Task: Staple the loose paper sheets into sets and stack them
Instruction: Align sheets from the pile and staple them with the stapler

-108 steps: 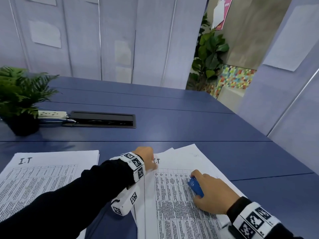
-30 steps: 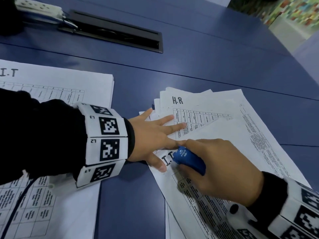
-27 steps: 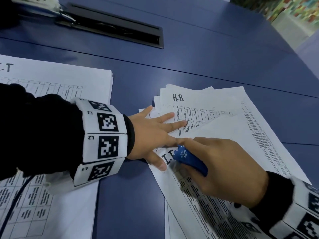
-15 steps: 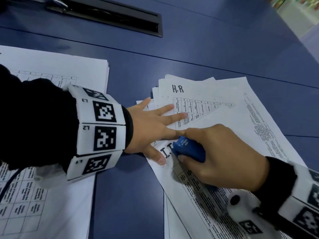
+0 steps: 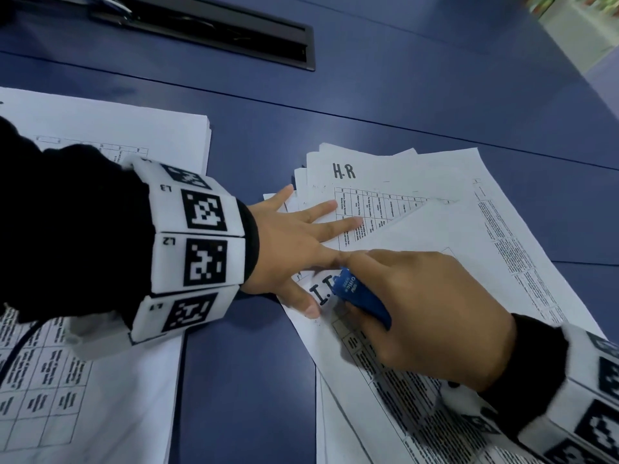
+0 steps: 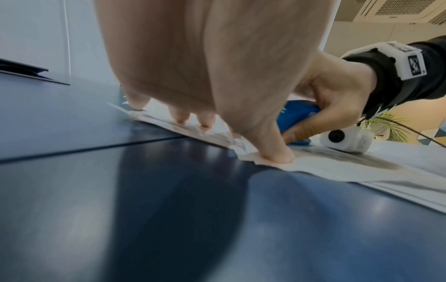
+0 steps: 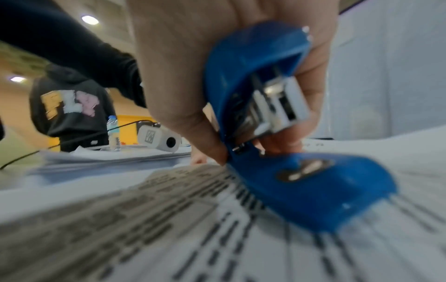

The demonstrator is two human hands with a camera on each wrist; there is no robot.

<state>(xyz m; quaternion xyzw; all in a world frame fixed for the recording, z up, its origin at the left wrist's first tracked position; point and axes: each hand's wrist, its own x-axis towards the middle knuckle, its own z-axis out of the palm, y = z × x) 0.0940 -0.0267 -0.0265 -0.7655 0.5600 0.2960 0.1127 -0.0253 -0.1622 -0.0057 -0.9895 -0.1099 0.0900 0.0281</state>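
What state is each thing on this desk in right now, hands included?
Stapler: gripped, hinged open, base lying on the I.T sheet.
I.T sheet: lying askew on the loose pile, corner pinned down.
H.R sheet: flat, partly covered.
Left stack: flat, squared.
Left hand: fingers spread, pressing the papers.
Right hand: curled round the stapler.

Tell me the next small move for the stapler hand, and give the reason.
Probably slide the stapler off the page so its mouth straddles the I.T sheet's corner, then squeeze. In the right wrist view its base lies on top of the paper, mouth open, with nothing between. The left hand already pins the sheets flat; the right hand grips the stapler.
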